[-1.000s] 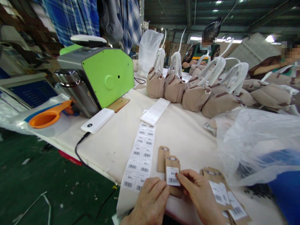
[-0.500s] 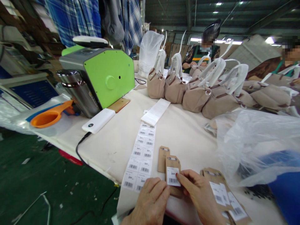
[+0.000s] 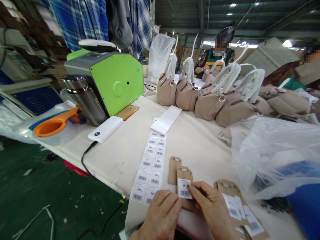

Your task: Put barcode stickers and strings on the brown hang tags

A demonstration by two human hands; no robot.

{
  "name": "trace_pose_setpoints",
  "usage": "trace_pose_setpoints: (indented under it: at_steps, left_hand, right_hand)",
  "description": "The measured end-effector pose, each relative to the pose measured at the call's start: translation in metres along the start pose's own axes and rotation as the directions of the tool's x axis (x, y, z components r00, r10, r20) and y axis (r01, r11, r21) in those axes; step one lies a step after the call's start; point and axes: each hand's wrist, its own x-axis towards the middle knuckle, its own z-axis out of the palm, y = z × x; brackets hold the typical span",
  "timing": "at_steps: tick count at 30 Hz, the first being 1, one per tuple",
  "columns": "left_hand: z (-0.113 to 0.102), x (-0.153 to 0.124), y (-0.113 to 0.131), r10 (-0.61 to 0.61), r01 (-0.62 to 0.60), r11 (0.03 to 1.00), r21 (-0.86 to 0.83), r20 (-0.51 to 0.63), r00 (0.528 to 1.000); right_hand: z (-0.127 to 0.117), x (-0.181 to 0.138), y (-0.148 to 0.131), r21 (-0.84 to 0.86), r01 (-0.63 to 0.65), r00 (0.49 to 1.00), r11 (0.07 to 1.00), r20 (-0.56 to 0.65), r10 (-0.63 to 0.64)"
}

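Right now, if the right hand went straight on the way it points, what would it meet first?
The white label on the brown tag, which the right hand seems to touch; past that, probably the strip of labels, though depth is hard to judge.

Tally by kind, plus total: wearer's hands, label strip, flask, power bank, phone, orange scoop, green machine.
Wearer's hands: 2 (left hand, right hand)
Label strip: 1
Flask: 1
Power bank: 1
Phone: 1
Orange scoop: 1
Green machine: 1
Total: 8

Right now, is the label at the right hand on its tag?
On: the white label lies over the brown tag, right hand touching it.
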Motion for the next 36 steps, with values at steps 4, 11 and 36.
trace_pose_setpoints:
  at_steps: [4,11,36]
  left_hand:
    - [0.0,0.0,0.0,-0.004,0.004,1.0,0.004,-0.003,1.0]
    - [-0.002,0.001,0.0,-0.017,0.017,1.0,-0.001,0.013,1.0]
    - [0.002,-0.004,0.0,-0.031,0.031,1.0,0.002,0.016,0.999]
  right_hand:
    - [0.0,0.001,0.0,-0.068,0.017,1.0,0.998,0.005,-0.017]
    - [-0.002,0.005,-0.011,-0.382,0.096,0.993,0.919,-0.024,-0.114]
    - [0.001,0.015,-0.013,-0.546,-0.079,0.99,0.834,-0.142,0.0]
